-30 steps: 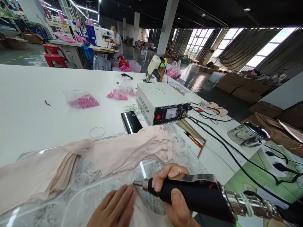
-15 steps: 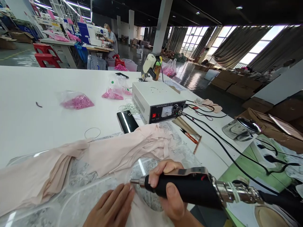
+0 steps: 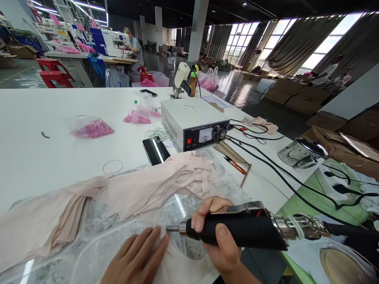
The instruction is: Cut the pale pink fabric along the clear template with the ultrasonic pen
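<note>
My right hand (image 3: pixel 217 236) is wrapped around a black handheld ultrasonic welding gun (image 3: pixel 239 228), thumb in front and fingers over the top near its metal lever. Its thin metal tip (image 3: pixel 173 228) points left, close to my left fingertips; whether it touches the cloth I cannot tell. My left hand (image 3: pixel 139 254) lies flat with stretched fingers on a pale pink fabric piece (image 3: pixel 180 264), whose curved edge runs below the tip. Behind, a stack of similar pink fabric pieces (image 3: pixel 154 185) lies across a clear-topped grey mat (image 3: pixel 103 236).
A white control box (image 3: pixel 192 122) with a gauge sends cables (image 3: pixel 275 169) to the right. Around it are a phone (image 3: pixel 156 150), orange-handled snips (image 3: pixel 235 165), bags of pink bits (image 3: pixel 93 128) and a lidded steel cup (image 3: pixel 302 153). A person (image 3: pixel 134 47) sits at a distant sewing machine.
The welding gun has shifted slightly right relative to my left fingers. My left thumb and index finger have spread a little apart. The whole view has turned slightly.
</note>
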Motion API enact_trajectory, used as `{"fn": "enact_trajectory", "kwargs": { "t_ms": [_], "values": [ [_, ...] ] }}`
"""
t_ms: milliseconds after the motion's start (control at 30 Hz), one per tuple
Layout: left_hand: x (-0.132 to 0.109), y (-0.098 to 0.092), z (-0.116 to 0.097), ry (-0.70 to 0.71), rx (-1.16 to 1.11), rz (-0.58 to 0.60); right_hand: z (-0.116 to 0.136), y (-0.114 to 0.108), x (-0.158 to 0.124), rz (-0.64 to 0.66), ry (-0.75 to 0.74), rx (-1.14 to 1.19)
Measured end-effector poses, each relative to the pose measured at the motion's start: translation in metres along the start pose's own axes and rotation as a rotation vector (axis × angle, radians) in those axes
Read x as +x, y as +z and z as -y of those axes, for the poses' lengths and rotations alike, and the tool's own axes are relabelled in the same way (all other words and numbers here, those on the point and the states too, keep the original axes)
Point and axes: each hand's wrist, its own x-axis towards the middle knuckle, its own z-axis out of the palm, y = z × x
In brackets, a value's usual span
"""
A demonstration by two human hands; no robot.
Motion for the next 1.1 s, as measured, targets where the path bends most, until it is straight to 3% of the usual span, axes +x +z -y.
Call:
{"fn": "enact_trajectory", "kwargs": {
  "t_ms": [467,933,1100],
  "values": [
    [0.002,0.003,-0.001,-0.079,-0.091,-0.006,0.002,0.006,0.002,0.035,-0.029,0.054],
    [0.003,-0.002,0.003,-0.036,-0.037,0.059,-0.008,0.001,-0.003,0.129,-0.036,0.067],
    [0.003,-0.005,0.008,0.055,0.003,0.079,-0.005,0.000,-0.001,0.105,-0.044,0.079]
  ]
}}
